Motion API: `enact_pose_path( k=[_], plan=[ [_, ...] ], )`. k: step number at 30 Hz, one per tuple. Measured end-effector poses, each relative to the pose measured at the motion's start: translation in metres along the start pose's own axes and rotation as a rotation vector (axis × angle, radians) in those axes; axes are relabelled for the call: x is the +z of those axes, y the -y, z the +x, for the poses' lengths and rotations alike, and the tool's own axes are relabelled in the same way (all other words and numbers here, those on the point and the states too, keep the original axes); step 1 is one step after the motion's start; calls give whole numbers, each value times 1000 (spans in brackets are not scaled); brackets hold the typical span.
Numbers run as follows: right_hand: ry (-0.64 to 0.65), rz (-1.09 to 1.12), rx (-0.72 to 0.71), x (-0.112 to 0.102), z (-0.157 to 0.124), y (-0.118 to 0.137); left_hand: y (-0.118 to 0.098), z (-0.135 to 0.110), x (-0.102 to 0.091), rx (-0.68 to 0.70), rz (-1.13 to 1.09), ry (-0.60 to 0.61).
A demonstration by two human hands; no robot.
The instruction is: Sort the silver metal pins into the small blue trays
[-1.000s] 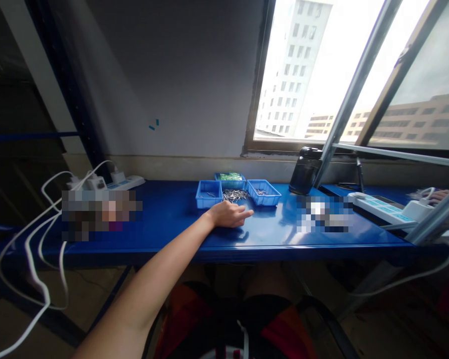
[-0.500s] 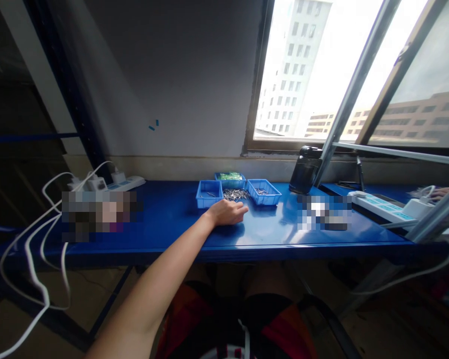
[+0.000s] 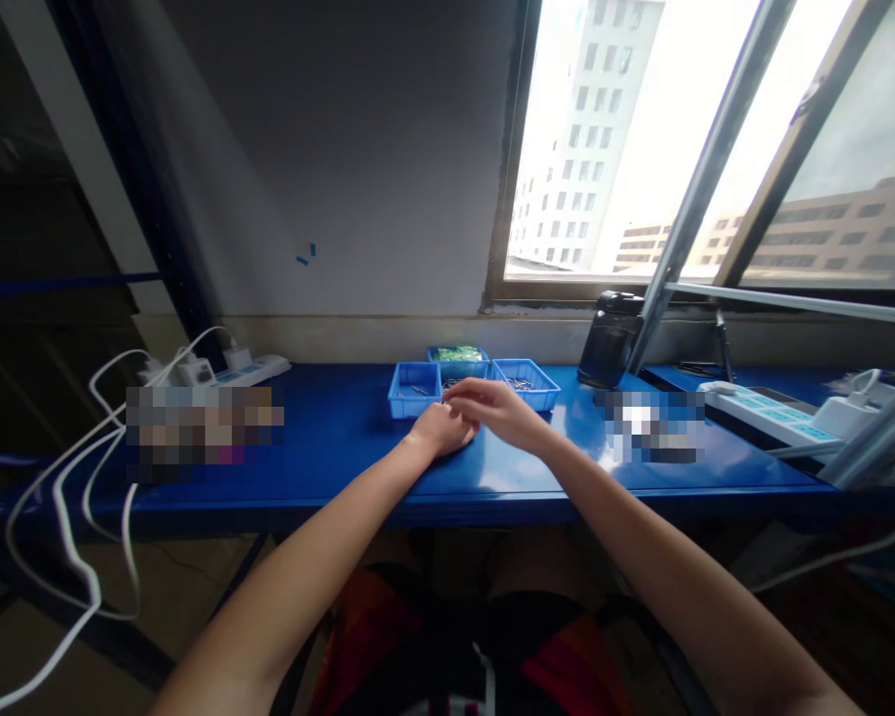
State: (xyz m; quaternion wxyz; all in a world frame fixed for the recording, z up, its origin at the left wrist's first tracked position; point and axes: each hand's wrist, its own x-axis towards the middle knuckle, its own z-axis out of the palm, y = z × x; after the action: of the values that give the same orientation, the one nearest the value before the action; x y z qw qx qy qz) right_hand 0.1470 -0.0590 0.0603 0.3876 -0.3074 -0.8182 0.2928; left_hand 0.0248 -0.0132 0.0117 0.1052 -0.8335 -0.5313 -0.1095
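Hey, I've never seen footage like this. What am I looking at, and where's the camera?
No machine here: these are a person's two bare arms, filmed by a camera on their head, looking forward and down. The left hand rests on the blue table; the right hand reaches across to it. Just behind stand three small blue trays, one with green bits. A black jar stands to the right, a power strip at the left. Whether either hand holds anything is too small to tell.

black jar (image 3: pixel 610 338) by window (image 3: pixel 641 149); white power strip (image 3: pixel 246 370) far left (cables (image 3: pixel 89 597) trailing); second strip (image 3: pixel 761 410) right
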Motion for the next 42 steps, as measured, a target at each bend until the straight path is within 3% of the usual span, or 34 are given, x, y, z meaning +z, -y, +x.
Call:
enact_pose_path(
  k=[3,5,8,12,15,22,27,42],
  plan=[
    [-135,-353,157,-22,9,-54,1,0,4,205,39,-57],
    [-69,-563,181,-24,9,-82,2,0,7,257,66,-77],
    [16,-719,177,-18,9,-99,4,0,10,236,82,-77],
    [152,-835,212,-12,15,-94,7,1,11,215,88,-86],
    [183,-878,216,-10,19,-89,9,1,10,220,73,-112],
    [100,-951,283,-3,12,-89,10,1,6,182,42,-118],
    [66,-945,253,-3,9,-92,11,2,7,240,40,-104],
    [84,-961,234,-4,11,-96,11,1,4,230,24,-80]
  ],
)
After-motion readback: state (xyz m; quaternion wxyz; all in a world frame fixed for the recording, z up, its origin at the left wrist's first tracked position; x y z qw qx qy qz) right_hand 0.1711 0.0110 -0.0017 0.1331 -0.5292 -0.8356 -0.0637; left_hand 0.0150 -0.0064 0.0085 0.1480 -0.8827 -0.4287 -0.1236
